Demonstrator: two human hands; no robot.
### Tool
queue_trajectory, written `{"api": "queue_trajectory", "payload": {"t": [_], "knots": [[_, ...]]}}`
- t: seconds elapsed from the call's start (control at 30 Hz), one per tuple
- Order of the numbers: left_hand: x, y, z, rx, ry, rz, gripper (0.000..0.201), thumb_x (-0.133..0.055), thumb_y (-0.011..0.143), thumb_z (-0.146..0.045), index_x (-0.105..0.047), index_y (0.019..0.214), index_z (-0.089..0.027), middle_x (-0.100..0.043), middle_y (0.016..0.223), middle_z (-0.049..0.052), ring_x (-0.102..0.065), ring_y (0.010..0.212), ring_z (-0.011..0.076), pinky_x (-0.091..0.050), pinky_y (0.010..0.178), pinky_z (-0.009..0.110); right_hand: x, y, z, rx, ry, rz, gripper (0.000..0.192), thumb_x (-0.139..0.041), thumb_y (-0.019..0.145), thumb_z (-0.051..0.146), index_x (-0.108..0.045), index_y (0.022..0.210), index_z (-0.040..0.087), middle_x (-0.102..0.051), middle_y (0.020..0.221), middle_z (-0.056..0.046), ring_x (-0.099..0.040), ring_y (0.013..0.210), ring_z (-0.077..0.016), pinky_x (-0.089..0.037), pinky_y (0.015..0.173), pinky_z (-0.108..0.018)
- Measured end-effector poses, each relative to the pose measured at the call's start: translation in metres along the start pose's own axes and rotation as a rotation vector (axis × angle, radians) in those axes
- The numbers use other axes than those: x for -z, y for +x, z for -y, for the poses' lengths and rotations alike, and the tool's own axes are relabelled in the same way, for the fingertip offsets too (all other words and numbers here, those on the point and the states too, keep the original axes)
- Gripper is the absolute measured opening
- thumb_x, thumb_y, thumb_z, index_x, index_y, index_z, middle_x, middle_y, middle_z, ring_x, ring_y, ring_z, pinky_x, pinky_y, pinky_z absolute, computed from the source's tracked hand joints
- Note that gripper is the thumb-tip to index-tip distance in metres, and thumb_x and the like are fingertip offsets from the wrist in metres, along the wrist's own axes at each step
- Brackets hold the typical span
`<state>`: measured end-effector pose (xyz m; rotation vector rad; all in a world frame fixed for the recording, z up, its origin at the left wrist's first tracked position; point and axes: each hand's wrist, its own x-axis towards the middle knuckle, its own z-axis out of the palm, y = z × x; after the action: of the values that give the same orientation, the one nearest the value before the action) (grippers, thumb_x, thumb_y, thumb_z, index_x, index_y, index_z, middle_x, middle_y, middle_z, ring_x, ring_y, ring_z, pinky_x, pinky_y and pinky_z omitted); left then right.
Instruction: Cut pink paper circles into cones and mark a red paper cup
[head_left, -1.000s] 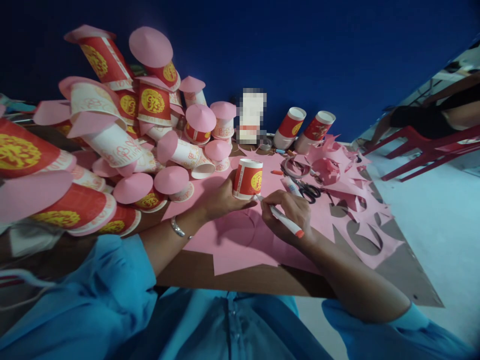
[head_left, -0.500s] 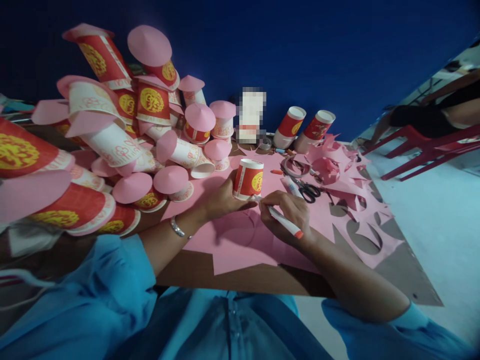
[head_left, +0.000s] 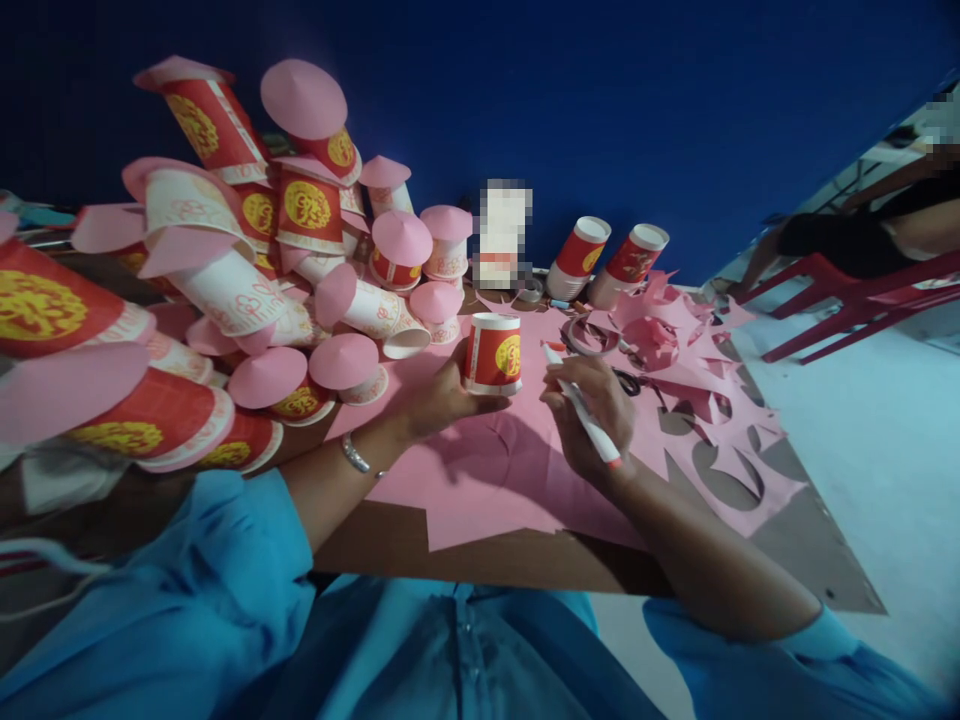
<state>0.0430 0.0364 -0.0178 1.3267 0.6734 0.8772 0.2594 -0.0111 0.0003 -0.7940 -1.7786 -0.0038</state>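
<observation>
My left hand (head_left: 439, 395) grips a red and white paper cup (head_left: 493, 354) with a yellow emblem, mouth down, held just above a pink paper sheet (head_left: 480, 480) on the brown table (head_left: 480, 555). A curved pen line shows on the sheet below the cup. My right hand (head_left: 589, 410) holds a white marker with a red end (head_left: 585, 412), tip pointing up and away from the paper, a little to the right of the cup.
A heap of paper cups capped with pink paper cones (head_left: 225, 270) fills the left of the table. Two cup stacks (head_left: 607, 260) lie at the back. Scissors (head_left: 626, 380) and pink offcuts (head_left: 690, 370) lie to the right. Red chairs (head_left: 862, 300) and another person sit at far right.
The cup has lifted slightly off the pink sheet. My right hand has swung the marker tip away from the cup's base and up to the right.
</observation>
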Motion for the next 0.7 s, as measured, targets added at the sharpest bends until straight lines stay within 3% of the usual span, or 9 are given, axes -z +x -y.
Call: {"api": "queue_trajectory", "payload": {"t": [0.13, 0.23, 0.37, 0.5, 0.7], "knots": [[-0.001, 0.001, 0.004, 0.006, -0.145, -0.033, 0.079, -0.094, 0.075, -0.030, -0.052, 0.141, -0.022, -0.068, 0.145, 0.015, -0.062, 0.139, 0.0377, -0.048, 0.119, 0.059, -0.006, -0.005, -0.009, -0.180, 0.058, -0.014, 0.021, -0.062, 0.106, 0.030, -0.064, 0.126, 0.027, -0.076, 0.110, -0.008, -0.077, 0.094, -0.0223, -0.065, 0.081, -0.041], [-0.002, 0.002, 0.006, -0.039, -0.202, -0.036, 0.078, -0.091, 0.077, -0.029, -0.051, 0.144, -0.023, -0.065, 0.150, 0.014, -0.060, 0.142, 0.0358, -0.047, 0.121, 0.056, -0.008, -0.006, -0.008, -0.233, 0.033, -0.006, 0.017, -0.061, 0.106, 0.028, -0.065, 0.122, 0.027, -0.078, 0.109, -0.007, -0.077, 0.099, -0.0227, -0.064, 0.086, -0.042], [-0.001, 0.002, 0.009, 0.021, -0.227, 0.024, 0.077, -0.090, 0.080, -0.030, -0.049, 0.145, -0.023, -0.069, 0.143, 0.016, -0.068, 0.133, 0.0359, -0.049, 0.118, 0.057, -0.007, -0.004, -0.002, -0.143, -0.019, 0.050, 0.018, -0.064, 0.103, 0.021, -0.067, 0.120, 0.027, -0.080, 0.107, -0.006, -0.076, 0.099, -0.0224, -0.062, 0.089, -0.041], [0.002, 0.002, 0.011, 0.078, -0.136, -0.040, 0.076, -0.095, 0.075, -0.032, -0.055, 0.138, -0.021, -0.073, 0.137, 0.015, -0.069, 0.131, 0.0360, -0.051, 0.115, 0.057, -0.006, -0.002, 0.001, -0.028, -0.021, 0.099, 0.025, -0.065, 0.101, 0.017, -0.066, 0.124, 0.026, -0.080, 0.105, -0.007, -0.077, 0.097, -0.0227, -0.062, 0.084, -0.039], [-0.002, 0.002, 0.006, 0.042, -0.166, -0.029, 0.076, -0.097, 0.072, -0.034, -0.055, 0.135, -0.023, -0.072, 0.137, 0.013, -0.067, 0.133, 0.0357, -0.048, 0.118, 0.058, -0.002, 0.001, 0.003, 0.045, -0.023, 0.113, 0.023, -0.063, 0.103, 0.026, -0.066, 0.126, 0.025, -0.080, 0.103, -0.008, -0.078, 0.093, -0.0236, -0.061, 0.082, -0.039]]}}
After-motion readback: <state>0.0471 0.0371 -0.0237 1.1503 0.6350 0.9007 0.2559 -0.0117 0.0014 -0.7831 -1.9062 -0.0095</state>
